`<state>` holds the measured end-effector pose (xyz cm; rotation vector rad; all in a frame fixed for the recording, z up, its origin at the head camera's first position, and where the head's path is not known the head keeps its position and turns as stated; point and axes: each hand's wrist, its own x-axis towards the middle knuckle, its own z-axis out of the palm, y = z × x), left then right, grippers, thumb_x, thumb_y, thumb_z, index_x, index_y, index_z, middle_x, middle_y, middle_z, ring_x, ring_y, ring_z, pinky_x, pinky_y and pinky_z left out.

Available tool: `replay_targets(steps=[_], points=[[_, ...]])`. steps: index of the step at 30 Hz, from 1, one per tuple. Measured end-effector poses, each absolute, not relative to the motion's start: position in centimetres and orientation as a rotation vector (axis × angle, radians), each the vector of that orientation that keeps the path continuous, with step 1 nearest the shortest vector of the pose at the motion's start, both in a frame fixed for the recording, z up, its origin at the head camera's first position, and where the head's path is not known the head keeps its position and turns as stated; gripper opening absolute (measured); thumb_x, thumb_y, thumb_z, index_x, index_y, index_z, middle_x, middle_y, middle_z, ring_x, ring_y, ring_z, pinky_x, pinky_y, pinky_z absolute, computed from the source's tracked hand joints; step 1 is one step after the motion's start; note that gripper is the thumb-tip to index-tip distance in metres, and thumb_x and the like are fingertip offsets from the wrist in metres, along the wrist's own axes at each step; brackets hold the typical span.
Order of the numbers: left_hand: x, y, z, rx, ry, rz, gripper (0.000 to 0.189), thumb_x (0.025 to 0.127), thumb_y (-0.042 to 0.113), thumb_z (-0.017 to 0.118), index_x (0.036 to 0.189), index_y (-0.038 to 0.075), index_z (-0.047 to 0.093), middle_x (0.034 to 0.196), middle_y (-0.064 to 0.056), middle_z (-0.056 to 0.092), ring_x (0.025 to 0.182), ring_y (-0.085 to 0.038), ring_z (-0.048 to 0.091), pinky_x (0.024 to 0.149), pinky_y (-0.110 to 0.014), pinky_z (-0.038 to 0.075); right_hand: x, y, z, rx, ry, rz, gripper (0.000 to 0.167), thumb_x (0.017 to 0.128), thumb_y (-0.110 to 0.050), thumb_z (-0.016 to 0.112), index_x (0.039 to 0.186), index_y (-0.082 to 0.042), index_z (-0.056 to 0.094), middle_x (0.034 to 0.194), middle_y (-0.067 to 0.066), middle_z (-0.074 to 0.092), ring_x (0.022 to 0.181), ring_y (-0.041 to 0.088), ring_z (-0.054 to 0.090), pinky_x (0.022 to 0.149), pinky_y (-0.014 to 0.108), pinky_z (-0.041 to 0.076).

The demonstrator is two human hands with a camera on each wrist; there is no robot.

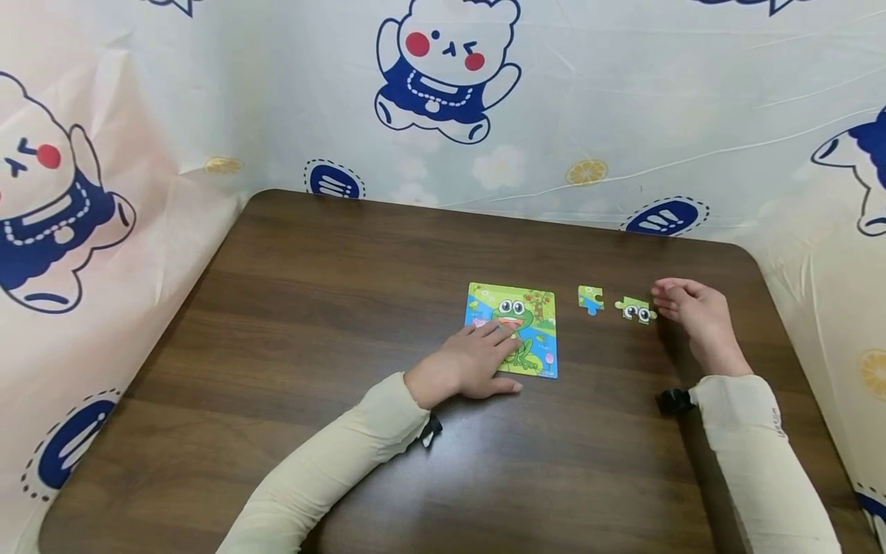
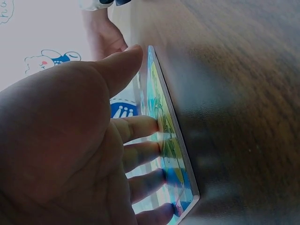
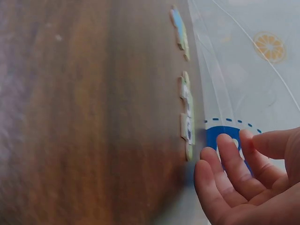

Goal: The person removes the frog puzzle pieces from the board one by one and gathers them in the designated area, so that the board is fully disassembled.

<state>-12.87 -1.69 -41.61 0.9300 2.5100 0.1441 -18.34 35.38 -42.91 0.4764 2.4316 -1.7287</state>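
Puzzle piece with eyes: lies flat on the counter, right of centre in the head view, immediately left of the fingers of the right hand. Has its long axis mostly left to right, slanting slightly down toward the right, with one end tab pointing at those fingers. Nearer to the right hand by far; well apart from the left. On the right hand, fingers loosely bent, holding nothing; just beside the tab, though impossible to tell whether touching it.

Farther left, near but apart, a smaller piece, green and blue, between eyes piece and frog board. Near the middle of the frame, left hand resting on that board, fingers spread and nearly straight, gripping nothing, hiding much of its lower left part. Beyond the counter, across the top of the frame, a printed curtain.
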Motion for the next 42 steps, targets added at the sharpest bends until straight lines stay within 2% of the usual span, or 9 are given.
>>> replay_targets(steps=[11,19,26,34,42], points=[[-12.9,-1.7,-41.6,0.921,2.510,0.136,0.073,0.099,0.062,0.051,0.159,0.025,0.033,0.170,0.004,0.022,0.159,-0.019,0.015,0.127,-0.049,0.021,-18.2,35.6,-42.2,0.422,2.233,-2.041,0.032,0.106,-0.026,0.053,0.126,-0.001,0.059,0.092,-0.012,0.075,0.083,0.004,0.072,0.074,0.017,0.059],[-12.9,-1.6,-41.7,0.904,2.512,0.114,0.073,0.099,0.064,0.049,0.159,0.026,0.032,0.170,0.004,0.021,0.159,-0.018,0.014,0.127,-0.049,0.021,-19.6,33.0,-41.7,0.421,2.268,-1.920,0.035,0.108,-0.032,0.048,0.131,-0.007,0.057,0.098,-0.014,0.072,0.090,0.004,0.071,0.081,0.018,0.058],[-12.8,-1.5,-41.8,0.907,2.511,0.116,0.072,0.099,0.063,0.050,0.159,0.026,0.033,0.170,0.004,0.022,0.159,-0.018,0.015,0.127,-0.048,0.021,-20.6,30.2,-41.4,0.353,2.171,-2.003,0.028,0.108,-0.030,0.048,0.124,-0.012,0.061,0.102,-0.008,0.073,0.091,0.008,0.071,0.082,0.021,0.059],[-12.8,-1.4,-41.7,0.904,2.513,0.112,0.073,0.099,0.063,0.050,0.160,0.027,0.032,0.171,0.005,0.020,0.159,-0.019,0.014,0.127,-0.047,0.021,-21.6,26.8,-42.2,0.319,2.316,-1.755,0.052,0.110,-0.043,0.036,0.143,-0.006,0.053,0.129,0.007,0.064,0.107,0.014,0.068,0.090,0.022,0.057],[-12.9,-1.4,-41.5,0.898,2.513,0.118,0.073,0.099,0.063,0.050,0.160,0.027,0.033,0.171,0.004,0.020,0.159,-0.019,0.014,0.127,-0.049,0.022,-22.1,23.7,-42.7,0.274,2.303,-1.738,0.065,0.107,-0.054,0.032,0.140,-0.004,0.055,0.136,0.015,0.061,0.109,0.019,0.066,0.087,0.022,0.057]])
